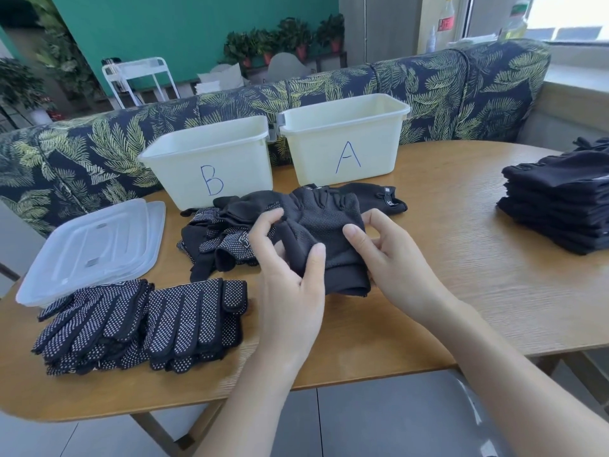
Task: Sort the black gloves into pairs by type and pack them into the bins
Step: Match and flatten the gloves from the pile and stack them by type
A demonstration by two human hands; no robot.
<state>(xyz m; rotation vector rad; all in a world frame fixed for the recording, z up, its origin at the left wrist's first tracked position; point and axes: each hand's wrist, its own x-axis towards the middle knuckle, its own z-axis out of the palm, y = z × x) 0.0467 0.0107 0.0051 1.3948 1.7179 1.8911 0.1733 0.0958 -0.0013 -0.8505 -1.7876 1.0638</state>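
- Both hands are working one black glove [324, 232] just above the table: the left hand [290, 278] is pinching its left side between thumb and curled fingers, and the right hand [389, 258] is gripping its right edge near the folded cuff.
- That glove is showing a soft knit with a fine, dark dotted palm.
- Loose gloves [220, 239], some speckled with white grip dots, are lying heaped just behind the left hand, in front of bin B [211, 159].
- Dotted gloves [145, 324] are sitting in flat stacks at the near left.
- Plain black gloves [560, 206] are piled neatly at the far right.
- Bin A [346, 140], cream plastic like bin B, is standing beside it on the wood-grain table [478, 285].
- Clear lids [92, 249] are resting at the left edge.
- Behind, a leaf-print sofa [461, 87] is backing onto a teal wall with potted plants [286, 37].
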